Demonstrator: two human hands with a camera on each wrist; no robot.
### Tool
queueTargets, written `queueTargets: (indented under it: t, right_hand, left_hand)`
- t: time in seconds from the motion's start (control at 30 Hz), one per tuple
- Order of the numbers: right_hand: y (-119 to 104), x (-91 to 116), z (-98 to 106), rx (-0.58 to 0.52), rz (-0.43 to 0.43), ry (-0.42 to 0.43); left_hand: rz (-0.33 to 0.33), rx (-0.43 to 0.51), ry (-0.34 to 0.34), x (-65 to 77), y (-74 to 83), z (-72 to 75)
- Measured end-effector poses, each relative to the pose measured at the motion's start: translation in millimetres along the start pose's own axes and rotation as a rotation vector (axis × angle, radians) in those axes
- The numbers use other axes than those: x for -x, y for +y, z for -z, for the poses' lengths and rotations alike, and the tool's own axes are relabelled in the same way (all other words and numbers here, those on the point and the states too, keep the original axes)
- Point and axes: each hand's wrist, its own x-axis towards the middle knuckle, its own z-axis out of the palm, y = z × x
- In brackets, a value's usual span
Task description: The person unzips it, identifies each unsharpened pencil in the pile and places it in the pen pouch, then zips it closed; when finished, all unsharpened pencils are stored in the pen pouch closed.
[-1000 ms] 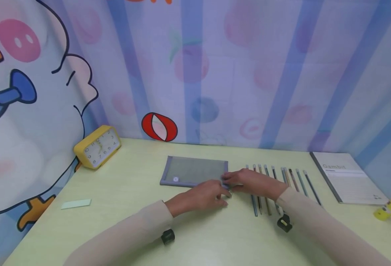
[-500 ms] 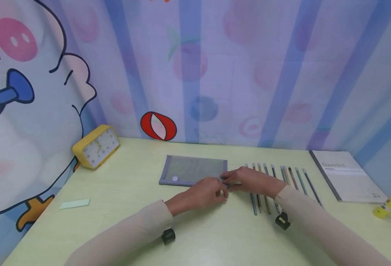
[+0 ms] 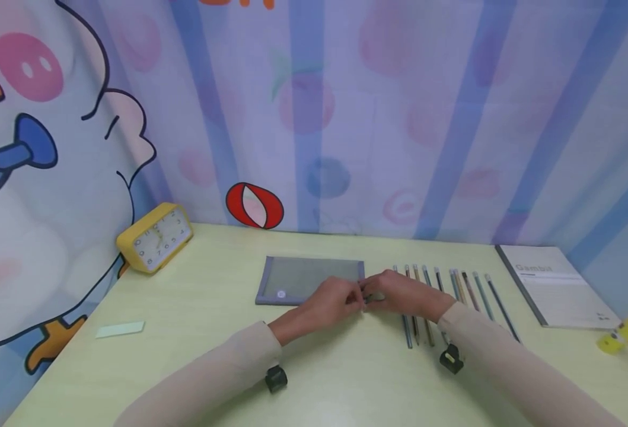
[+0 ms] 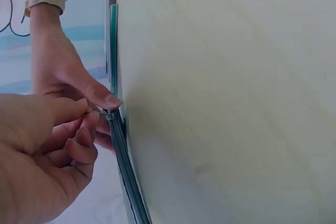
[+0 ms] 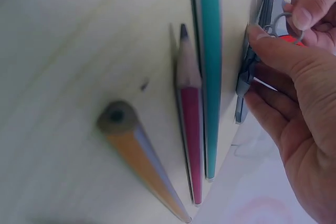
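A flat grey mesh pouch (image 3: pixel 305 276) with a darker border lies on the table in the head view. At its near right corner both hands meet. My left hand (image 3: pixel 328 303) pinches a small metal ring (image 5: pixel 276 22), the zipper pull, between thumb and fingertips. With thumb above and fingers below, my right hand (image 3: pixel 407 293) grips the pouch's corner beside the zipper. The left wrist view shows the pouch's dark zipped edge (image 4: pixel 128 174) running toward the camera. Pencils (image 3: pixel 428 323) lie in a row beneath and beside the right forearm, which covers some of them.
On the left stand a yellow clock (image 3: pixel 156 237) and, nearer, a pale green strip (image 3: pixel 120 330). A notebook (image 3: pixel 556 287) lies at the right, with a yellow cylinder-shaped object (image 3: pixel 625 332) near the right edge. A patterned curtain (image 3: pixel 314 118) hangs behind the table (image 3: pixel 212 261).
My left fingers, loosely apart one second ago near the ring, have closed together and moved slightly forward to the pouch's corner. The right hand has stayed nearly in place.
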Motion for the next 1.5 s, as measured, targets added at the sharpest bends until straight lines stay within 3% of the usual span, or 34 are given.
queueTargets:
  t: [0.17,0.53,0.7,0.9,1.17,1.5]
  right_hand:
    - [4,2,-4,-0.031,-0.011,0.017]
    - [7,14,0,-0.089,-0.013,0.156]
    - [7,15,3,-0.14,-0.024,0.279]
    - [7,13,2,-0.12,0.041,0.436]
    - [8,10,-1,-0.047,0.115,0.532]
    - [7,11,1,-0.023,0.142,0.603]
  left_hand:
    - [0.06,0.032,0.034,0.1,0.3,3.1]
    - [0.086,0.083,0.129,-0.4,0.4,16.1]
    - [0.099,0.098,0.236,-2.0,1.5,22.5]
    - [0.141,0.09,0.339,-6.1,6.2,30.0]
    - [0.149,0.089,0.377,-10.9,10.5,35.6]
    - [0.186,0.161,0.348,-10.1,10.6,43.0]
